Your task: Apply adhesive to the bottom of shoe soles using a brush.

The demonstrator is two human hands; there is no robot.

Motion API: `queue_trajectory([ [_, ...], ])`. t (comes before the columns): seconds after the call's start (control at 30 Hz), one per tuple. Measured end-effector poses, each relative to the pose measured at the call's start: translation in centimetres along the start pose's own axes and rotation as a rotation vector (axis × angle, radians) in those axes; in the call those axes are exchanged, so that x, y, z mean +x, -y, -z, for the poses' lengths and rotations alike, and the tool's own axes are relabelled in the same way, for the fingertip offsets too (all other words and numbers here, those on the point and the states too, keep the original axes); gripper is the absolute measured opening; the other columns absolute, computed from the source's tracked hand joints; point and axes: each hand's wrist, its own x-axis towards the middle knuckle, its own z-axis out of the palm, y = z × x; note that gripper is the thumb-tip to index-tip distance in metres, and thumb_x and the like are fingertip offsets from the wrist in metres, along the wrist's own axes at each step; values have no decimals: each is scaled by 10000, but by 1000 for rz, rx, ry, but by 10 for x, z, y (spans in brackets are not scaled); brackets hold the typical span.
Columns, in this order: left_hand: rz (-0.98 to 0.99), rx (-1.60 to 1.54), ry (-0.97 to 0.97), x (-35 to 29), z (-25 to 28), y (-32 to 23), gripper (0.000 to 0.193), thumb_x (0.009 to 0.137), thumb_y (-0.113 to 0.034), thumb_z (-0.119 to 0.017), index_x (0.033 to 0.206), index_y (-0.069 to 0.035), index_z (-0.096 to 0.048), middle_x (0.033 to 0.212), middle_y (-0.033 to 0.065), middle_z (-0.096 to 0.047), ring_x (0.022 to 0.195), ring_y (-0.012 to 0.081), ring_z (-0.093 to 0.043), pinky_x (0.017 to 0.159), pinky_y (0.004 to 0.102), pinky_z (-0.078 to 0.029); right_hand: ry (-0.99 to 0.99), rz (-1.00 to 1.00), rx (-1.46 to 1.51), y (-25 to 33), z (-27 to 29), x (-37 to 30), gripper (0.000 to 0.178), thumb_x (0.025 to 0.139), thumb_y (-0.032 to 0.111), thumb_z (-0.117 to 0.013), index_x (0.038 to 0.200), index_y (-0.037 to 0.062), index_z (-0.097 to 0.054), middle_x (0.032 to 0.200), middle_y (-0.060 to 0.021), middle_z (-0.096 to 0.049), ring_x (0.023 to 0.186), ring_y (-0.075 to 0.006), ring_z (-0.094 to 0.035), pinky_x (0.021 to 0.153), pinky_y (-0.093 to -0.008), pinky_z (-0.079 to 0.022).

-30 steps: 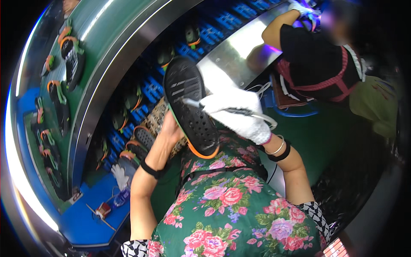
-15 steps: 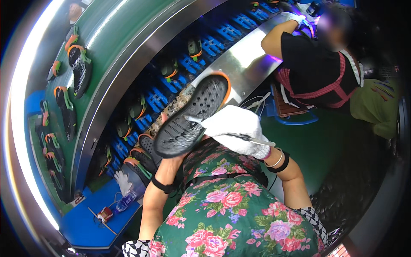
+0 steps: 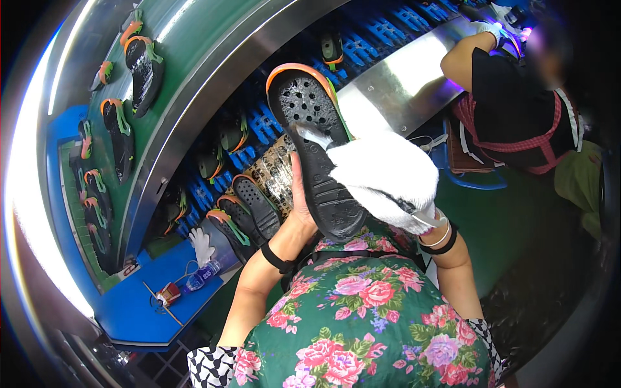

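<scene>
A black shoe sole [image 3: 317, 161] with an orange and green rim is held up in front of me, its holed end pointing away. My left hand [image 3: 302, 204] is bare and grips it by the left edge, thumb showing along the side and the other fingers hidden beneath. In a white knit glove, my right hand [image 3: 388, 178] is closed around a brush [image 3: 315, 136]. The pale brush tip touches the inner face of the sole, just below the holes. A thin part of its handle sticks out by my wrist. Wet-looking shine covers the holed area.
More soles [image 3: 255, 207] stand at the left on a bench beside a speckled pad [image 3: 272, 171]. Behind runs a rack of blue holders [image 3: 362, 48], and a green conveyor [image 3: 194, 39] carries soles. A blue table [image 3: 139, 317] holds a glove and bottle. A co-worker [image 3: 511, 110] sits right.
The sole has swung from a slant to nearly upright, its holed end farther away. The brush has shifted toward the holes. My view has also shifted a little.
</scene>
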Motion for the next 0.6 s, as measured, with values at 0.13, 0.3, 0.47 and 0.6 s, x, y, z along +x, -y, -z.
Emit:
queue_trajectory([
  [0.13, -16, 61, -78, -6, 8, 2, 951, 880, -764, -530, 1536, -94, -380, 1516, 165, -478, 1370, 341, -494, 1173, 538, -362, 10, -243, 156, 14, -7, 2, 304, 835, 18, -712, 1131, 72, -758, 1181, -106, -734, 1054, -251, -702, 915, -361, -549],
  [0.3, -136, 684, -497, 1, 0, 14, 910, 881, -753, -548, 1497, -92, -443, 1466, 158, -536, 1351, 332, -516, 1157, 522, -394, -19, -129, 61, 0, -34, -15, 281, 862, 60, -700, 1137, 70, -758, 1168, -102, -740, 1084, -266, -693, 931, -371, -540],
  [0.47, -75, 592, -436, -9, 7, 4, 969, 863, -804, -512, 1477, -57, -457, 1448, 162, -551, 1307, 323, -556, 1127, 513, -426, -59, -52, 162, 1, -16, -2, 301, 844, 71, -721, 1142, 36, -743, 1116, -127, -745, 1012, -292, -716, 932, -397, -544],
  [0.6, 20, -80, -58, -3, 7, -1, 1034, 864, -841, -432, 1537, -59, -369, 1537, 180, -450, 1382, 346, -481, 1162, 531, -378, -32, -72, 38, 6, -24, -14, 332, 855, 70, -724, 1186, 44, -720, 1197, -125, -722, 1077, -262, -694, 936, -376, -538],
])
